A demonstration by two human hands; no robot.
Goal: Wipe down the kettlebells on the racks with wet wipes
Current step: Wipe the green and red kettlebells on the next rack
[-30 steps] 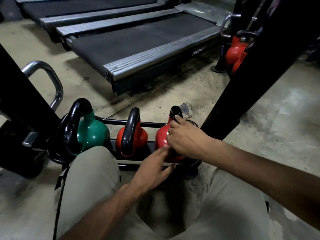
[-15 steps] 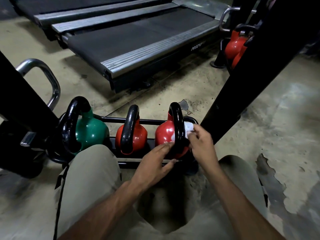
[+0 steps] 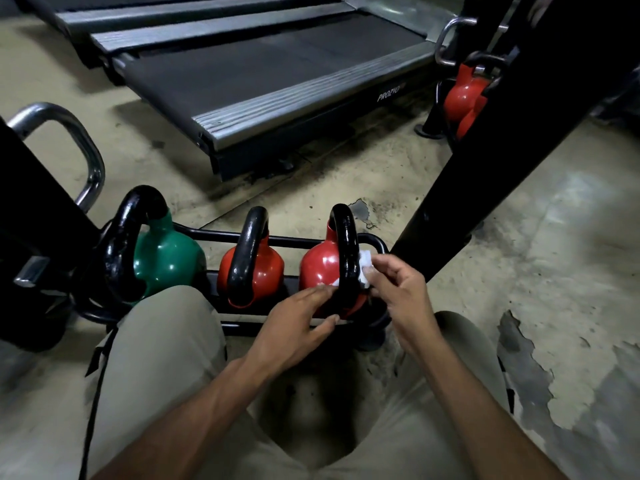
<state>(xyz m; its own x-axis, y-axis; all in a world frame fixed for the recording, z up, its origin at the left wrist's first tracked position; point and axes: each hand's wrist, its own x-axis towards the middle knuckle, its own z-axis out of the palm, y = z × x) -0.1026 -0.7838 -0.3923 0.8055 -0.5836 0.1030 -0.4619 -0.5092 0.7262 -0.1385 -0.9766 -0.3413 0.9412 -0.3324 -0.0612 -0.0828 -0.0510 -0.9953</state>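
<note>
My right hand [image 3: 398, 292] pinches the limp wipe [image 3: 365, 268] at three o'clock of the handle [image 3: 348, 251]; my left hand [image 3: 294, 323] rests straight-fingered on the kettlebell [image 3: 320, 268]. Likely heavy and slick: grip its handle.

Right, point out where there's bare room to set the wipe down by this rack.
Bare floor lies between the rack and the treadmill, and again right of the black post. The rack is crowded: green kettlebell, middle red kettlebell, right red kettlebell, with the left hand and the right hand holding the wipe there.
</note>
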